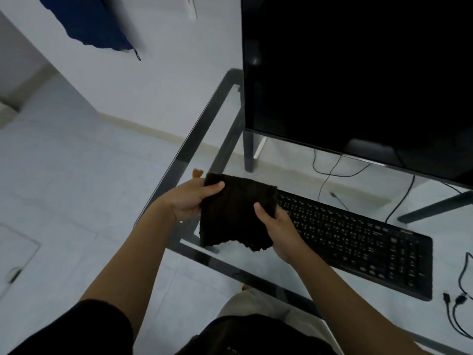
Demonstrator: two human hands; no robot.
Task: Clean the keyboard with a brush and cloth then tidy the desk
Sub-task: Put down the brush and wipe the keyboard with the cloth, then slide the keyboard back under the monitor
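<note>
A dark brown cloth [238, 213] hangs folded between both hands, above the left end of the glass desk [204, 139]. My left hand [189, 201] pinches its upper left corner. My right hand [279, 226] grips its right edge, thumb on the front. A black keyboard [358, 239] lies on the glass to the right, its left end hidden behind the cloth and my right hand. A small orange tip [197, 172] shows just above my left hand; I cannot tell what it is. No brush is clearly in view.
A large dark monitor [358, 80] stands at the back of the desk on black legs. Loose black cables [458, 308] lie at the right edge, others run under the monitor. The floor is pale tile, a blue cloth [94, 24] hangs on the wall.
</note>
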